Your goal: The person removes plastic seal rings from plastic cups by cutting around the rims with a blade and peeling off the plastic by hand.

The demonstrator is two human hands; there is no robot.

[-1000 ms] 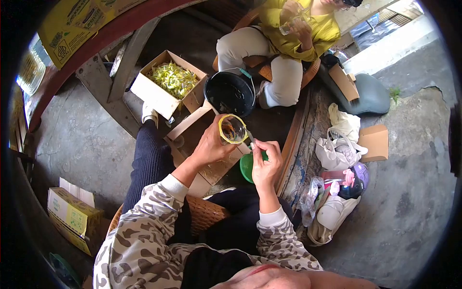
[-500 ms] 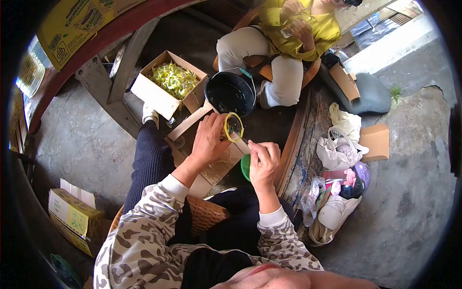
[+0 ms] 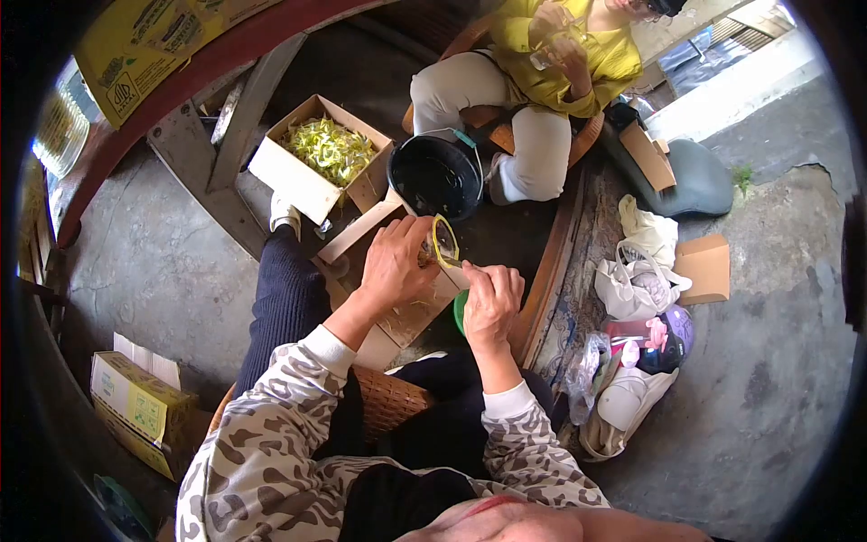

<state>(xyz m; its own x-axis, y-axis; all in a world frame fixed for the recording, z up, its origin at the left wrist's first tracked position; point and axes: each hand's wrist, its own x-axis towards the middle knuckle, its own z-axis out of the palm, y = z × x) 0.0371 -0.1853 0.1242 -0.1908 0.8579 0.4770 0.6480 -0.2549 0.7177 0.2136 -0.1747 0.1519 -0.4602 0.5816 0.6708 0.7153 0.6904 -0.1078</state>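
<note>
My left hand [image 3: 395, 262] is wrapped around a clear plastic cup [image 3: 425, 254] with a yellow rim [image 3: 444, 237], held on its side with the mouth turned to the right. My right hand [image 3: 492, 300] is closed on a thin, blade-like tool [image 3: 453, 264], its tip at the lower part of the rim. Most of the tool is hidden by the fingers, so I cannot tell its exact kind. Below the hands lies a flat piece of cardboard [image 3: 411, 321] with thin scraps on it. A green container [image 3: 461, 312] shows partly behind my right hand.
A cardboard box [image 3: 293, 176] full of yellow and clear strips [image 3: 331, 152] stands ahead, beside a black bucket [image 3: 434, 178]. Across from me sits a person in a yellow top [image 3: 564, 54], hands raised around a clear item. Bags [image 3: 637, 280] lie to the right, another box [image 3: 135, 406] to the left.
The cup has turned, so its yellow rim now shows narrower and more edge-on. My right hand has shifted slightly left, closer to my left hand. Both hands keep their hold.
</note>
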